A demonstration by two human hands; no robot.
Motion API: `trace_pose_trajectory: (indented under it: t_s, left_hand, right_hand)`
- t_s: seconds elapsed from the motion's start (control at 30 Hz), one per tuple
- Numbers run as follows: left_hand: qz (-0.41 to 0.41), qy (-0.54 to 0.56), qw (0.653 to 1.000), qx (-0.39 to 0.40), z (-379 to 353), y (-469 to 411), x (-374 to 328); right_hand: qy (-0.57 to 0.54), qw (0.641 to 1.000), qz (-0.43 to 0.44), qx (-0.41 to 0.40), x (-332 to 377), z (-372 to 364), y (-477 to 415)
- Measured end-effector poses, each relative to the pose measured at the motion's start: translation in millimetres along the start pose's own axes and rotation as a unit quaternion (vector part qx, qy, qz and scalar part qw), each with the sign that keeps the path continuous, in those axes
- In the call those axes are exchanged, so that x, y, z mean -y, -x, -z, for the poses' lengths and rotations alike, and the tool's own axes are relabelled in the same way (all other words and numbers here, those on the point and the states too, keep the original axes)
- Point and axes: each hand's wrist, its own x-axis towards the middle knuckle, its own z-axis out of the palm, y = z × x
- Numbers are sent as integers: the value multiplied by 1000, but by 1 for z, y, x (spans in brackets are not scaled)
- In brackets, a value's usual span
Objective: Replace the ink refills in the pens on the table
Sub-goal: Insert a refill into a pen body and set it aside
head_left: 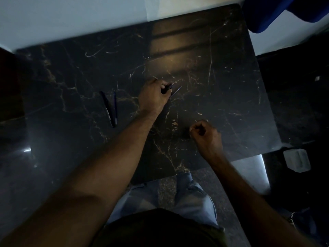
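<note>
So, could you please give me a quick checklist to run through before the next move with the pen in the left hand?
1. Left hand grips a dark pen: ok.
2. Thin refill shows at that hand, pointing up and right: ok; whether it is held or lying on the table, cannot tell.
3. Whether that pen is open or capped: cannot tell, too dark.
4. Right hand free to help: cannot tell; it is curled, and what it holds, if anything, is hidden.
5. Second pen with its refill beside it, lying on the table to the left: ok.
</note>
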Motion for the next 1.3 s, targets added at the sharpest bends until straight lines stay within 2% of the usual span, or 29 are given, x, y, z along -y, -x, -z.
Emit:
trace_pose_trajectory:
  t_s: [0.27,0.4,0.5,0.57,0.67,0.9,1.0,1.2,1.3]
  left_hand:
    - [-35,35,999,13,19,8,1]
    - [36,123,988,-89,69,31,26]
    - [104,99,974,-173,125,45,76]
    - [155,16,977,-144,154,44,111]
    - [157,-73,984,-44,164,36,141]
    - [226,-91,970,3,146,16,154]
    - [224,-107,968,33,139,8,153]
    - [239,-63,968,38,152,17,146]
    - [243,72,967,17,176,35,135]
  right_hand:
    - [4,1000,11,3,-1,-4,3]
    - [-3,1000,20,-4,1,-7,6]
    - [-18,999,28,-5,5,-12,9]
    - [-20,999,46,3,15,-20,9]
    - [-20,998,60,17,33,-35,8]
    - [-42,995,78,42,80,-75,10]
    - [-58,993,94,50,103,-92,11]
    - [-110,984,115,75,132,-111,1]
    - [-112,981,139,79,147,-116,-5]
